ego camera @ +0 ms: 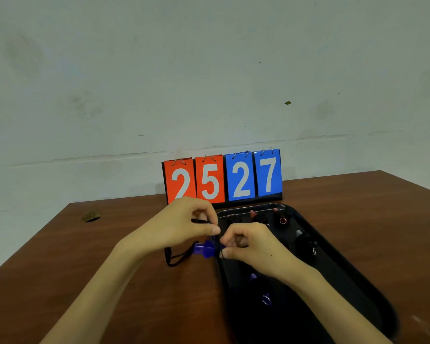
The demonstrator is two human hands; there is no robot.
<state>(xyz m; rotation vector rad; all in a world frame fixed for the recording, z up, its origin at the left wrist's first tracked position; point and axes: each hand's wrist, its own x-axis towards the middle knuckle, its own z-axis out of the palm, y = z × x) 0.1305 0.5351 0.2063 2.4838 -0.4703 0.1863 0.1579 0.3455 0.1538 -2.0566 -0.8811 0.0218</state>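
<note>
A blue plastic whistle [205, 248] hangs between my two hands, just above the brown table [109, 269]. A black cord [179, 256] runs from it and loops down onto the table at the left. My left hand [184, 224] pinches the upper part of the cord between thumb and fingers. My right hand [248, 244] pinches the cord at the whistle's right end, over the left rim of the black tray [345, 269].
The black tray holds several small dark items, some with red, blue or metal parts. A flip scoreboard [224, 178] reading 2 5 2 7 stands at the back against the wall. A small round hole [92, 217] marks the table's far left.
</note>
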